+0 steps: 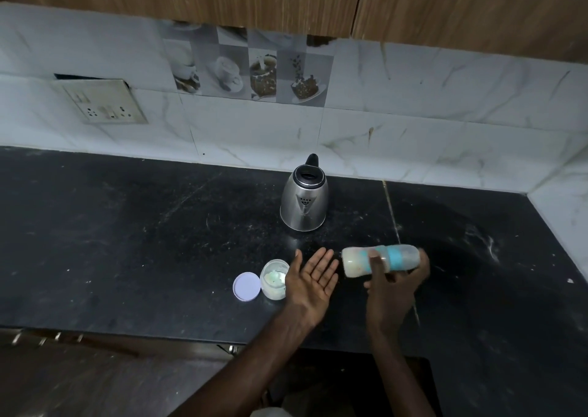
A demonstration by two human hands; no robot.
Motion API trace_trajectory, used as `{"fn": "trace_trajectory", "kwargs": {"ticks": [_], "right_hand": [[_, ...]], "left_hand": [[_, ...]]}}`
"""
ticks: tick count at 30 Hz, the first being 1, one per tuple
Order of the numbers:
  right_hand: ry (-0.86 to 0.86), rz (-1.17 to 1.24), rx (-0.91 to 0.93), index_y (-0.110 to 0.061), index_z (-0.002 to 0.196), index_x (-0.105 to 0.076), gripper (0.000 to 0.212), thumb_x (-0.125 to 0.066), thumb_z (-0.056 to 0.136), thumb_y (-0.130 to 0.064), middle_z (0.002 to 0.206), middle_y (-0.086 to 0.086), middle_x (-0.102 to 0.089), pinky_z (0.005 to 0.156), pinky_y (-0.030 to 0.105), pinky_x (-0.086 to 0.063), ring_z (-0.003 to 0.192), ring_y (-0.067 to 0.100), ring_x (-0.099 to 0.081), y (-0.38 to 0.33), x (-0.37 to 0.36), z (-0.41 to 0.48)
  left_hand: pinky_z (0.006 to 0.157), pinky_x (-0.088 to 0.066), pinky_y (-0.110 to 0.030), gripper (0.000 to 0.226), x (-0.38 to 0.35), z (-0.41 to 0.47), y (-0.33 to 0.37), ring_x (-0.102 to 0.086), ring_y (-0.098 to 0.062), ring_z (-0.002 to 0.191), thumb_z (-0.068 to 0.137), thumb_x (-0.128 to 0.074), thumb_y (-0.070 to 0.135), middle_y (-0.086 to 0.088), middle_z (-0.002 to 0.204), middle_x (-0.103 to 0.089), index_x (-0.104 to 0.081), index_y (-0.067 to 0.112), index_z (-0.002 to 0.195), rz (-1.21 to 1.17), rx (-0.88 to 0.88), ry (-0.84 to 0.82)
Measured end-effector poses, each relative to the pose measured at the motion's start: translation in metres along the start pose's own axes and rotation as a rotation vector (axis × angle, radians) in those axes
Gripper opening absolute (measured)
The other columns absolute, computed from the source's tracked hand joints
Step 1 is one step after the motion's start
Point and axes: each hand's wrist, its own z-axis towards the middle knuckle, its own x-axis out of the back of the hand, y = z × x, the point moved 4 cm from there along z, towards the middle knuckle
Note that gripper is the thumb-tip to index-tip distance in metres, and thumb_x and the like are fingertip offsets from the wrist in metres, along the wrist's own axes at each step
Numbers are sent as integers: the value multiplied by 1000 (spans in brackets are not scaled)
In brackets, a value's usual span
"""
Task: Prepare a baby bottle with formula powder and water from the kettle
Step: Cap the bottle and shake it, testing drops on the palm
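Now, on the black counter (127, 241), roughly midway along it and nearer the front edge than the back, a round pale lid (246, 286) lies flat. Just to its right, almost touching it, stands the open powder jar (273, 278) with pale powder inside. Further back, close to the back edge by the tiled wall, the steel kettle (304, 198) stands upright with its black lid down. My left hand (313, 278) is beside the jar, palm up, fingers straight and spread, holding nothing. To its right, above the counter, the baby bottle (380, 260) lies sideways in the air, base toward my left palm, capped end pointing right, milky inside and blurred. My right hand (394, 281) grips it around the middle, thumb across the front.
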Motion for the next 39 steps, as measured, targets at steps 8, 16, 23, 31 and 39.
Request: {"fn": "trace_trajectory", "kwargs": {"ticks": [8,16,23,31,39], "right_hand": [[4,43,11,-49,153,-30,85,-83,88,-32,134,-5,-65,85,52,-64,111,17,-72,9,-8,-5],[-40,54,40,-50,151,-33,85,-85,87,-28,137,-2,-65,89,53,-63,114,14,-71,12,-12,-1],[-24,37,36,-45,155,-29,87,-83,89,-28,137,1,-64,86,53,-64,113,20,-72,4,-4,18],[-22,38,34,-45,154,-30,86,-83,88,-30,137,1,-64,85,55,-64,112,18,-72,9,-2,15],[-49,-9,39,-52,150,-31,86,-85,86,-34,132,-2,-67,86,53,-64,108,17,-73,9,-6,11]], "left_hand": [[100,-54,-37,63,0,1,-2,-69,-26,124,105,-49,58,-11,132,-76,-69,8,138,-1,-5,13],[108,-52,-39,64,0,2,-1,-69,-27,126,105,-51,57,-13,136,-74,-67,7,140,-6,-4,-10],[125,-39,-42,62,4,2,-1,-65,-26,135,105,-48,58,-9,136,-75,-68,10,140,22,-5,12],[122,-43,-41,63,2,3,-2,-66,-25,134,105,-49,58,-8,136,-75,-68,10,140,30,-12,11],[108,-51,-38,63,0,3,-2,-68,-26,129,105,-50,58,-9,135,-75,-68,9,140,12,-9,-1]]}}
